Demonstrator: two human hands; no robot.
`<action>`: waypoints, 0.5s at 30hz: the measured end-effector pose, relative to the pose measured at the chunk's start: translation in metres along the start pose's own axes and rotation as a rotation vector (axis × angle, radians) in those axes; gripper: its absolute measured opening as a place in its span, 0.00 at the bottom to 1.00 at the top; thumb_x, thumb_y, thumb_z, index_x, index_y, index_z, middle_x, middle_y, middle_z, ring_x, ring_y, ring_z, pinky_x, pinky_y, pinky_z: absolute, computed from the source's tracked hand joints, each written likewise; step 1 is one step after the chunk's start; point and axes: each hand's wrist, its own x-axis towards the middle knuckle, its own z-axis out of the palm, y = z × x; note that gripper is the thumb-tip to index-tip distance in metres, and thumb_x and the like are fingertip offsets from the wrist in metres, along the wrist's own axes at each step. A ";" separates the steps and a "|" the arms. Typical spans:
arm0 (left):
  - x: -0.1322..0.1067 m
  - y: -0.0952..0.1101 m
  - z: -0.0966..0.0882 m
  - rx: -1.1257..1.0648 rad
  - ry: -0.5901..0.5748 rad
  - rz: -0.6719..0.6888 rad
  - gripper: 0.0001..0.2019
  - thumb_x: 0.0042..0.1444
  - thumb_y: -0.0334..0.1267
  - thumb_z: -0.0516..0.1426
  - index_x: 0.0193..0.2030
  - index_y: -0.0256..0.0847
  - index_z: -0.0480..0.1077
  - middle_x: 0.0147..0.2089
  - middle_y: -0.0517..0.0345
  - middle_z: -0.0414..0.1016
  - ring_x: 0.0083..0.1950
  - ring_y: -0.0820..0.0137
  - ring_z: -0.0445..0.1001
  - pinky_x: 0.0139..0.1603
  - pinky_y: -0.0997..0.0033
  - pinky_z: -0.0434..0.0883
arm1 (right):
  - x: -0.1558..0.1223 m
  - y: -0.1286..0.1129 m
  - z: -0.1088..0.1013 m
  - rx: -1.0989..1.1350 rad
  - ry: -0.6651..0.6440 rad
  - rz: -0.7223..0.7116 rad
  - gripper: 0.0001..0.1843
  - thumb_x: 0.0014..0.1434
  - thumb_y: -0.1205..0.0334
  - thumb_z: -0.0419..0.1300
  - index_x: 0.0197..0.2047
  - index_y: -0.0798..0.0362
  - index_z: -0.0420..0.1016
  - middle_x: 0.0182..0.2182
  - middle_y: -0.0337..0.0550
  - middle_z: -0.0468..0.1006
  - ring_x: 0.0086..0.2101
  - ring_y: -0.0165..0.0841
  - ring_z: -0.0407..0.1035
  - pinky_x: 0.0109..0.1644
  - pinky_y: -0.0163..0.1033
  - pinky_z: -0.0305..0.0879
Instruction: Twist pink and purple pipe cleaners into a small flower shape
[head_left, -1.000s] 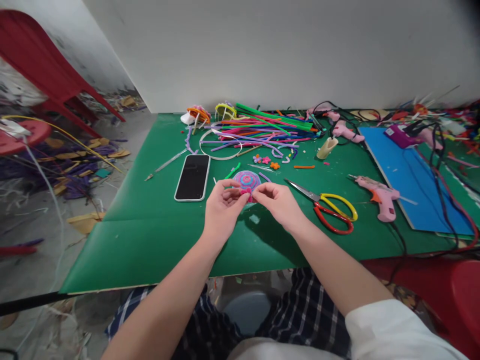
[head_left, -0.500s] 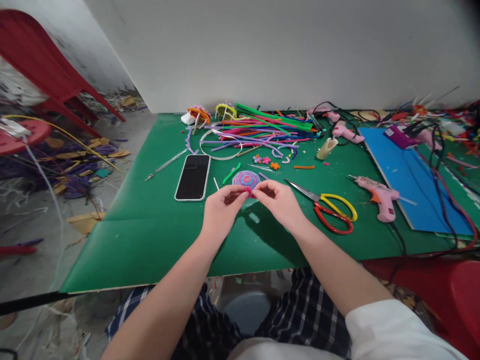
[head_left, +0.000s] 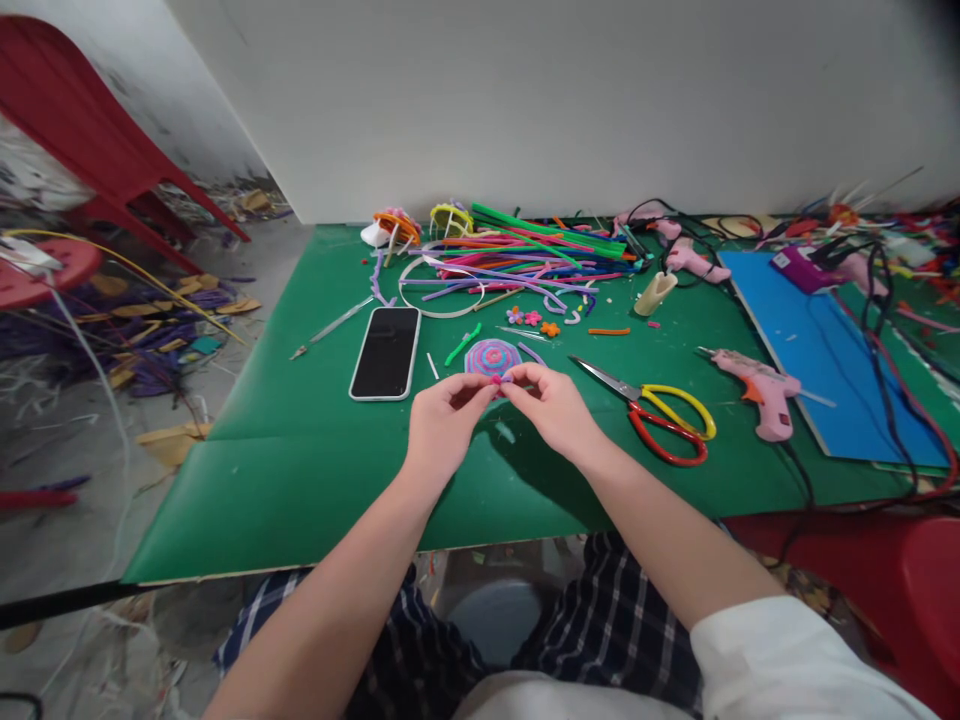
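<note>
My left hand (head_left: 444,416) and my right hand (head_left: 551,403) meet over the green mat (head_left: 300,460), fingertips pinched together on a small pink and purple pipe-cleaner piece (head_left: 502,379). Just behind the fingertips lies a round purple and pink spiral disc (head_left: 491,355) flat on the mat. A black phone (head_left: 386,352) lies face up to the left of my left hand. Red and yellow scissors (head_left: 660,413) lie to the right of my right hand.
A heap of coloured pipe cleaners (head_left: 525,260) and a white ring (head_left: 441,290) lie at the back. A pink glue gun (head_left: 757,385) rests by a blue board (head_left: 817,350). Cables trail on the right. Red stools (head_left: 45,270) stand on the littered floor at left.
Both hands have shifted slightly away from me toward the disc, and the small pink piece sits tighter between the fingertips. Nothing else on the mat has moved.
</note>
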 end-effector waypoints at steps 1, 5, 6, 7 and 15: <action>-0.001 0.000 0.000 0.032 0.007 0.008 0.08 0.47 0.40 0.59 0.32 0.40 0.74 0.31 0.58 0.76 0.33 0.70 0.73 0.37 0.71 0.70 | -0.001 0.000 0.001 -0.028 -0.004 -0.013 0.07 0.53 0.60 0.54 0.33 0.53 0.69 0.29 0.38 0.73 0.29 0.28 0.67 0.35 0.34 0.63; -0.003 -0.001 0.002 0.176 0.062 0.092 0.07 0.48 0.39 0.58 0.33 0.41 0.74 0.33 0.59 0.77 0.34 0.70 0.73 0.39 0.70 0.69 | -0.003 0.002 0.003 -0.164 0.047 -0.091 0.06 0.54 0.61 0.52 0.33 0.52 0.68 0.30 0.40 0.73 0.31 0.29 0.67 0.37 0.36 0.62; -0.003 -0.001 0.002 0.187 0.066 0.104 0.07 0.48 0.40 0.57 0.33 0.41 0.74 0.33 0.59 0.77 0.34 0.70 0.73 0.39 0.70 0.69 | -0.003 0.002 0.002 -0.198 0.059 -0.110 0.06 0.55 0.61 0.51 0.33 0.52 0.68 0.30 0.40 0.73 0.32 0.30 0.67 0.37 0.36 0.62; -0.003 -0.001 0.002 0.183 0.056 0.107 0.07 0.49 0.40 0.57 0.33 0.41 0.74 0.33 0.58 0.77 0.34 0.70 0.73 0.39 0.70 0.69 | -0.003 0.002 0.002 -0.227 0.064 -0.127 0.07 0.55 0.62 0.51 0.34 0.52 0.68 0.31 0.40 0.73 0.32 0.30 0.67 0.37 0.36 0.62; 0.004 0.003 -0.009 0.257 -0.095 0.126 0.07 0.47 0.42 0.58 0.32 0.44 0.75 0.31 0.60 0.77 0.32 0.69 0.73 0.35 0.71 0.67 | -0.003 -0.001 -0.006 -0.389 -0.020 -0.196 0.06 0.56 0.63 0.51 0.34 0.51 0.69 0.32 0.41 0.74 0.35 0.31 0.67 0.40 0.37 0.61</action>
